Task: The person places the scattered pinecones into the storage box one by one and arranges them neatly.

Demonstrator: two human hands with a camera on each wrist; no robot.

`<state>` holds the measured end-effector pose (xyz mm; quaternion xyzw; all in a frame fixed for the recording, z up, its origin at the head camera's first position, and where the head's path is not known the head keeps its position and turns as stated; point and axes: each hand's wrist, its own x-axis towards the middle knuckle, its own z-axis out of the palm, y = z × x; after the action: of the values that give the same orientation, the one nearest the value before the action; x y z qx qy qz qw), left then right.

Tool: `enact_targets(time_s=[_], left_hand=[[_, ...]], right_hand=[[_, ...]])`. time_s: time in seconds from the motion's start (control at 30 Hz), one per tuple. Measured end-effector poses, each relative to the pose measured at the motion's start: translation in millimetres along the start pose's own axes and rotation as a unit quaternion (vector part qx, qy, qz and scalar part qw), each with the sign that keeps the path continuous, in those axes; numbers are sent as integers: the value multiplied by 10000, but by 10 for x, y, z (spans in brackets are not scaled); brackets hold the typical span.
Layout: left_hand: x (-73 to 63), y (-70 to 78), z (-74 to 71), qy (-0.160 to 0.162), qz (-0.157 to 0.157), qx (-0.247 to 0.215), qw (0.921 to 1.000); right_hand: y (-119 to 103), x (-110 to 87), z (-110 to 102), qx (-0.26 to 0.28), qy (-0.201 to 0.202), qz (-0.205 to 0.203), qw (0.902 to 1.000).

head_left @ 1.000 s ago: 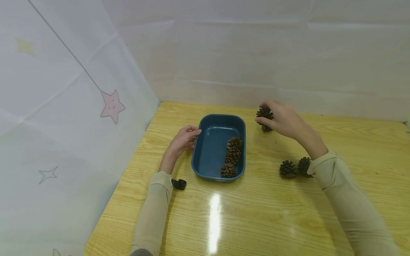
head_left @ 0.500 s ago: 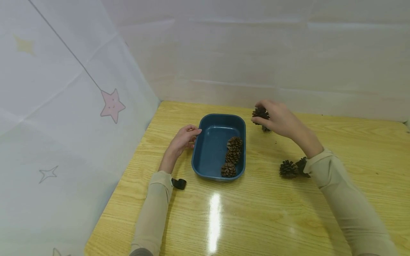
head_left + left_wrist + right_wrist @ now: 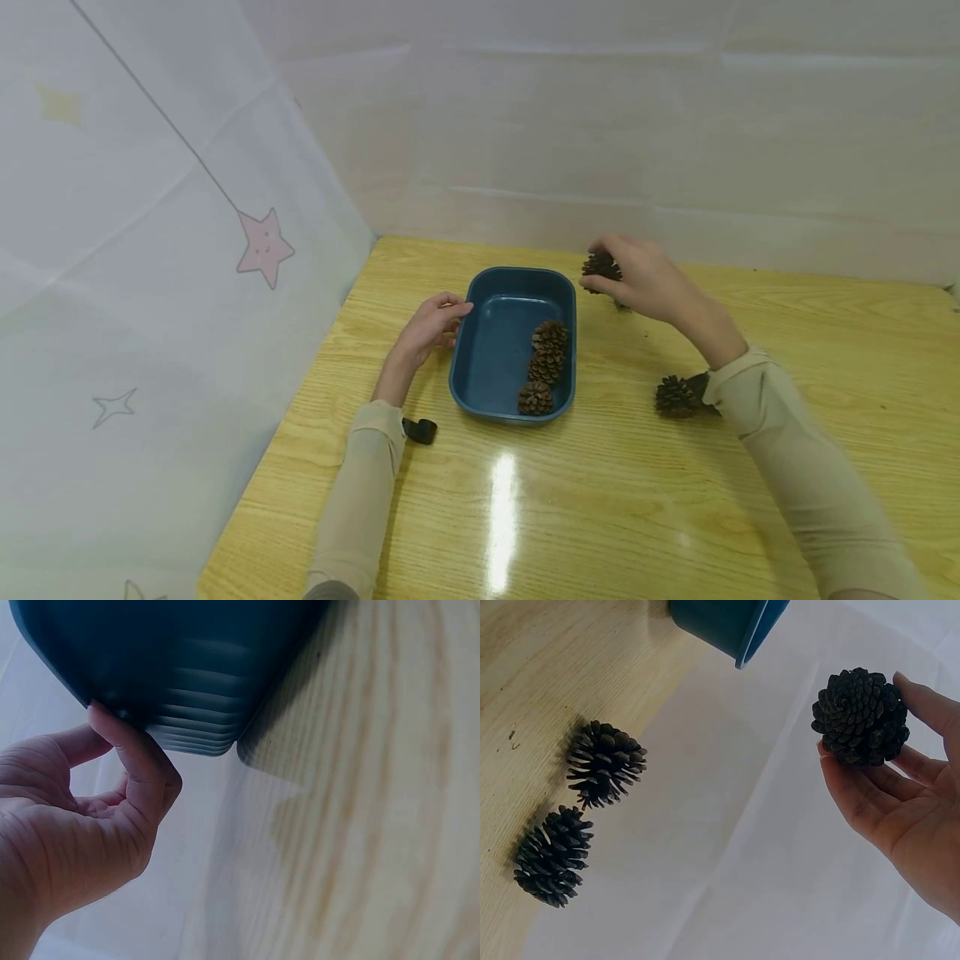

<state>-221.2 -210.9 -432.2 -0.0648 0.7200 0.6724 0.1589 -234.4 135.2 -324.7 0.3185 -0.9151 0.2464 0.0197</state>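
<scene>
In the head view my left hand [image 3: 431,329] is at the left rim of a deep blue rectangular tub [image 3: 491,358]. In the left wrist view its thumb and a bent finger pinch the tub's edge [image 3: 75,686]. Three brown pine cones [image 3: 535,398] line the tub's right side. Beyond the tub's far right corner, my right hand [image 3: 648,279] holds a dark pine cone [image 3: 859,716] between thumb and fingers, apart from the tub. Two more pine cones, one nearer the tub [image 3: 675,397] and one partly behind the right sleeve [image 3: 701,387], lie on the table.
A black curved object [image 3: 420,431] is by the left wrist. The wooden table [image 3: 600,500] meets a pale cloth wall [image 3: 562,150] at the back and a star-printed cloth [image 3: 187,333] on the left. A small dark patch under the held cone is unclear.
My right hand has moved slightly left, toward the tub, with the pine cone in its grip. Its sleeve covers more of the farther table cone. The left hand and tub stay put.
</scene>
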Motion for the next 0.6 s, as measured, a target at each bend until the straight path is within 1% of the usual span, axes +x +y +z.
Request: enact_targets(time_s=[0.43, 0.6], left_hand=[[0, 5, 10, 56, -36, 77, 9999], [2, -7, 11, 38, -16, 63, 10000]], right_hand=[[-11, 42, 77, 40, -69, -59, 10000], [-32, 55, 108, 111, -170, -24, 9998]])
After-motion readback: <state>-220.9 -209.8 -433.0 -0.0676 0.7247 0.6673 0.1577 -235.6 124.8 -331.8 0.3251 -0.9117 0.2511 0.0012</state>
